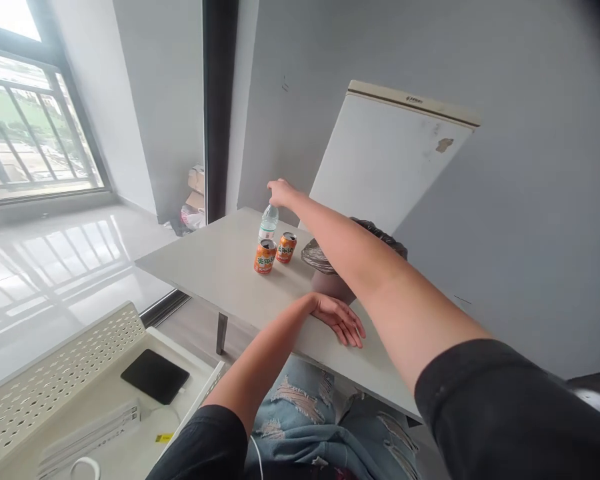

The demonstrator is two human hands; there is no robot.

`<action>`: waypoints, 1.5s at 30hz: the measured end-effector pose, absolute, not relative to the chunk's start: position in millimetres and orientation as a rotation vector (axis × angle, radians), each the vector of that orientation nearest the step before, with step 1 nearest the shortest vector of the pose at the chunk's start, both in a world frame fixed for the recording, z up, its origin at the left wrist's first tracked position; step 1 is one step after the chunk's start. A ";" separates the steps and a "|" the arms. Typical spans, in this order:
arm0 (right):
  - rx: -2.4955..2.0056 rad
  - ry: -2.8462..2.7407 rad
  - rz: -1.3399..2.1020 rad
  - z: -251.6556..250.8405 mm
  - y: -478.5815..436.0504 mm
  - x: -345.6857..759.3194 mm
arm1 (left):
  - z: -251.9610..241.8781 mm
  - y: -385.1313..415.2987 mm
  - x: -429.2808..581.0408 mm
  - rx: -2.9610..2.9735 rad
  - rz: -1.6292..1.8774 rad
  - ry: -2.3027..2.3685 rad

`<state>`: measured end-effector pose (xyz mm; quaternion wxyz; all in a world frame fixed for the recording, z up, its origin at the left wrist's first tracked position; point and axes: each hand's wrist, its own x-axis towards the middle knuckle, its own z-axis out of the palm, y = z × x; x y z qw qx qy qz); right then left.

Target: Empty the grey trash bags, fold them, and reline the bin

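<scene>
My right hand (281, 192) reaches across the table with its fingers closed round the top of a clear plastic bottle (269, 220). The bottle stands upright and has a pale label; its cap is hidden by the fingers. Close in front of it are two orange drink cans, one nearer (265, 259) and one to the right (287, 248), both upright with dark openings on top. My left hand (337, 319) lies on the table near its front edge, fingers loosely stretched and holding nothing. Beside it stands a bin (330, 285) lined with a black plastic bag (316, 257), partly behind my right arm.
The grey table (205, 260) meets the wall at the back. Behind it rises a white fridge (380, 147). At lower left, a cream perforated tray (125, 320) holds a black tablet (155, 375) and a white cable (86, 463). Cardboard boxes (197, 180) lie by the glass door.
</scene>
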<state>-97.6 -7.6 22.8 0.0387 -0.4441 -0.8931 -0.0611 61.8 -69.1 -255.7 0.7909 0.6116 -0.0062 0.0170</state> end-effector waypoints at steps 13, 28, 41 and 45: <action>-1.223 -2.673 -0.244 52.6 -8.0 -61.0 | -257.9 -66.2 55.0 1.275 0.015 -0.026; -1.944 -2.267 -0.020 172.6 -62.0 167.8 | -248.0 -69.2 46.2 1.217 -0.006 0.059; -1.842 -2.587 -0.078 96.0 -45.7 120.6 | -247.9 -71.1 50.0 1.215 0.001 0.035; -1.279 -2.730 -0.286 71.9 -70.8 45.9 | -249.6 -71.5 52.1 1.217 0.007 0.001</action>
